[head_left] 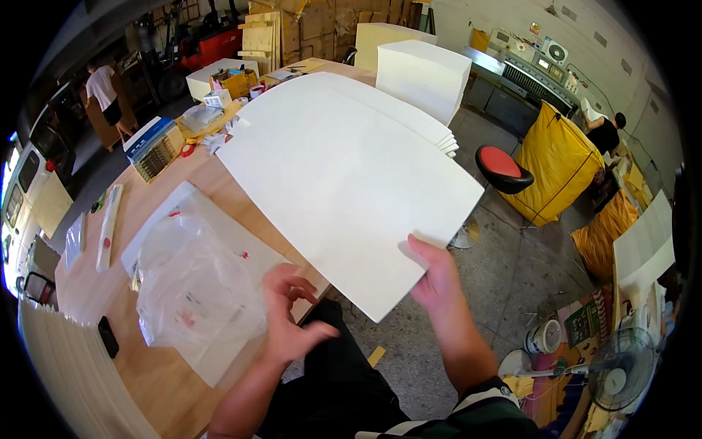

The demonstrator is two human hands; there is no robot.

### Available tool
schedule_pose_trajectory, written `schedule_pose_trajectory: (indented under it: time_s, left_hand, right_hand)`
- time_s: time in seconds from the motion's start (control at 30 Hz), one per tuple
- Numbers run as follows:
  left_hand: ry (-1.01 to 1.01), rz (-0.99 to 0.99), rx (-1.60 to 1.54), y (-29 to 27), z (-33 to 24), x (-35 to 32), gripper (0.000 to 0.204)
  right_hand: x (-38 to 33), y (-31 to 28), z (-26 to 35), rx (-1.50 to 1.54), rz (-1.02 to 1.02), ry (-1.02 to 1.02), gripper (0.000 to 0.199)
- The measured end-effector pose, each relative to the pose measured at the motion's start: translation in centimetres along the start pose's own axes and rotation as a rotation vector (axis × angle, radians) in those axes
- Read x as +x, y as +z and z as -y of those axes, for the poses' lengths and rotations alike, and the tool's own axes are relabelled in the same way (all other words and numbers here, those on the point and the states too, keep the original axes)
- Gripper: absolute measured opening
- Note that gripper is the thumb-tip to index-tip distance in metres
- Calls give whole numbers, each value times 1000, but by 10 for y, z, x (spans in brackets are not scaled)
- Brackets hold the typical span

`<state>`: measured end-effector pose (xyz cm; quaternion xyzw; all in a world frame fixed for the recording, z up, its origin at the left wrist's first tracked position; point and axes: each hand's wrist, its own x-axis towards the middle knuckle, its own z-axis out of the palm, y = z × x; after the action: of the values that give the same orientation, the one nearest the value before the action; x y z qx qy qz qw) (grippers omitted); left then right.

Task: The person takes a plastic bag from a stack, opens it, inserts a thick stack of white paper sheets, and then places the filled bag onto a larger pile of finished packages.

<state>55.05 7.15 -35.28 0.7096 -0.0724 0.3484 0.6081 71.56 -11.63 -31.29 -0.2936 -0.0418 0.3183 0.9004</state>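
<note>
My right hand grips the near right corner of a large white board, thumb on top and the fingers hidden beneath. The board reaches far back over the wooden table, its near corner jutting past the edge. More white boards show fanned out under its far right side. My left hand is open, thumb and curled fingers apart, with nothing in it. Just left of it lies a crumpled clear plastic bag on a white sheet.
A tall white stack stands behind the boards. Boxes, a phone and a wrapped roll rest on the table. To the right are a red stool, a yellow sack and a fan. Two people are farther off.
</note>
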Motion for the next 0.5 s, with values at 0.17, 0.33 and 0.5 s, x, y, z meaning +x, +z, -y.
schedule_pose_trajectory:
  time_s: [0.17, 0.33, 0.5]
  left_hand:
    - [-796, -297, -905, -16, 27, 25, 71]
    - [-801, -482, -649, 6, 9, 41, 40]
    - [-757, -402, -641, -7, -2, 48, 38]
  right_hand:
    - [-43, -2, -30, -234, -180, -55, 40]
    - [-85, -24, -57, -347, -248, -221, 46]
    - [-59, -62, 3, -436, -149, -471, 48]
